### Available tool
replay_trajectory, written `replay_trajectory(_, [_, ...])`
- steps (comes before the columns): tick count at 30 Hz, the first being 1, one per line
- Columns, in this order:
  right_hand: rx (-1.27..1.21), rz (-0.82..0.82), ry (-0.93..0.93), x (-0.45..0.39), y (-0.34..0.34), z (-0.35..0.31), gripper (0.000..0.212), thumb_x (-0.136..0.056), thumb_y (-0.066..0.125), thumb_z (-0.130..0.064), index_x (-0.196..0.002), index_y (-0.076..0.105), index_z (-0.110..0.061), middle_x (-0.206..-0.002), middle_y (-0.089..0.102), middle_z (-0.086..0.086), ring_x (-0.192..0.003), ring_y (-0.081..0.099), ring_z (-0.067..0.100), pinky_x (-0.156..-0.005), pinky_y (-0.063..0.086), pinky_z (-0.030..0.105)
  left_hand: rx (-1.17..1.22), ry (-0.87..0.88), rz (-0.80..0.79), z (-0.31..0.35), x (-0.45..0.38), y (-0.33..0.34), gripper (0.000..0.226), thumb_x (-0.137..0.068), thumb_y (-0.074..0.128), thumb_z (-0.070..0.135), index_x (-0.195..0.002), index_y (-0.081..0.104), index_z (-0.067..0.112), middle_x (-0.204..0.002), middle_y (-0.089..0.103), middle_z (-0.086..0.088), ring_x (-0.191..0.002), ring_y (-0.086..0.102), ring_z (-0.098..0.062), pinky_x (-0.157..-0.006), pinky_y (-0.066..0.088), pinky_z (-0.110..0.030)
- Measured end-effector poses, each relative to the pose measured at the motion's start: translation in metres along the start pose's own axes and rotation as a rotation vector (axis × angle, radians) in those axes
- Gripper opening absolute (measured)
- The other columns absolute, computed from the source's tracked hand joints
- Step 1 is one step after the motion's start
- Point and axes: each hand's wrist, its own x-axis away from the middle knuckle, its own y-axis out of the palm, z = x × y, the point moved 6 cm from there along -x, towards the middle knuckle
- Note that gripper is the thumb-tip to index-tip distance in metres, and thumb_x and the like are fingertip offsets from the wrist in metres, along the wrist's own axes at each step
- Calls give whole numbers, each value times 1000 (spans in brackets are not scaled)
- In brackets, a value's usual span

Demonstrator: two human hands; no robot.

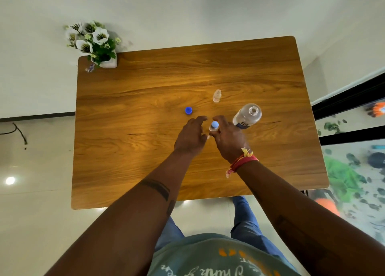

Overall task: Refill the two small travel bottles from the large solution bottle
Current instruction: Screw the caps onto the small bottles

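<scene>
A small clear travel bottle (214,127) with a pale blue cap stands near the middle of the wooden table (145,150). My right hand (228,139) grips it, forefinger and thumb curled round its right side. My left hand (191,135) hovers just left of it with fingers loosely spread and holds nothing. A second small travel bottle (216,95), clear and without a coloured cap, stands farther back. The large clear solution bottle (248,115) stands uncapped just right of my right hand. Its dark blue cap (188,110) lies on the table to the left.
A white pot of artificial flowers (98,44) stands on the table's far left corner. The table's right edge borders a dark-framed glass panel (350,100). The near edge lies close to my body.
</scene>
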Motion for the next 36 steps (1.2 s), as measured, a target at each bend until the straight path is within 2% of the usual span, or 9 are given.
replay_trajectory(6, [-75,-19,-27,21,26,-21,30,-95,65,-22,-120,53,-15,-101,68,11,-88,65,27,-69,50,35,-20,-109,15,-42,37,-28,63,-86,74,19,-140,44,28,-97,55,5,-90,53,-11,-79,50,-34])
replay_trajectory(12, [23,-217,53,15,76,-30,47,-94,64,-29,-135,43,-17,-119,61,15,-102,63,33,-79,53,40,-60,-171,-25,-80,57,-27,54,-85,76,27,-133,50,28,-100,57,4,-93,56,-13,-82,52,-37])
replay_trajectory(15, [125,-298,99,14,96,-29,54,-94,63,-38,-139,40,-19,-119,59,18,-106,61,38,-82,55,45,-61,-156,-27,-85,59,-23,48,-88,73,29,-132,52,25,-101,57,2,-93,58,-18,-80,53,-39])
replay_trajectory(19, [162,-301,118,12,107,-24,37,-97,55,-29,-132,46,-19,-114,57,17,-101,62,39,-76,54,43,-50,-154,-9,-83,60,-23,46,-90,72,25,-132,52,25,-98,53,5,-89,58,-16,-78,53,-38])
replay_trajectory(24, [-47,-173,153,16,94,-35,24,-93,58,-27,-108,46,-13,-96,61,12,-82,60,28,-61,45,34,34,-158,14,-78,56,-36,51,-90,73,24,-135,51,28,-92,57,6,-78,55,-8,-63,42,-21])
replay_trajectory(27, [-182,-8,143,14,66,-53,24,-88,62,-23,-101,44,-14,-85,59,5,-71,56,22,-54,35,28,82,-142,25,-73,49,-47,51,-88,75,29,-133,52,31,-88,60,7,-72,57,-6,-60,39,-20])
replay_trajectory(32, [-230,198,73,-21,7,-80,31,-89,57,-26,-120,61,-27,-111,63,-6,-94,59,12,-71,41,21,92,-106,128,-38,20,-63,37,-87,70,26,-121,57,30,-86,61,11,-70,56,-2,-58,35,-17])
replay_trajectory(34, [-217,277,10,-40,-17,-83,27,-89,57,-25,-114,67,-25,-109,67,-2,-98,62,18,-80,48,30,127,-62,180,-18,2,-67,33,-87,69,24,-118,60,26,-86,62,13,-69,56,-1,-60,36,-16])
replay_trajectory(36, [-231,341,33,-57,-37,-72,19,-87,61,-21,-105,64,-20,-99,68,-1,-92,62,21,-72,44,30,183,-36,207,-3,-16,-67,34,-86,69,23,-119,62,24,-85,65,7,-74,60,-8,-65,42,-23])
